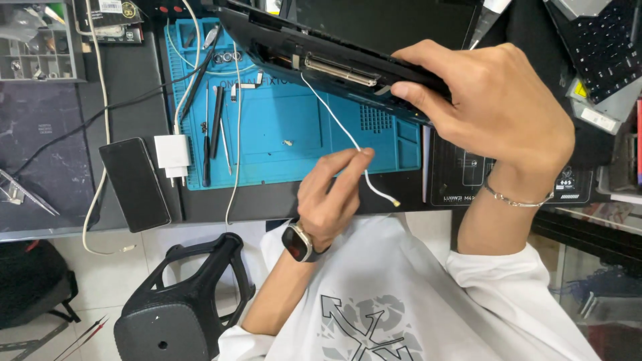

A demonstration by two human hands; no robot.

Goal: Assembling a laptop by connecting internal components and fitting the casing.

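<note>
A thin white wire runs from the tilted dark laptop chassis at upper centre down to the middle of the frame. The left hand pinches it between thumb and fingertips, its loose end dangling just right of the hand. The right hand is closed around the chassis's right edge, holding it above the blue work mat. A black rectangular label with pale print lies right of the mat. A white charger and black phone lie left.
</note>
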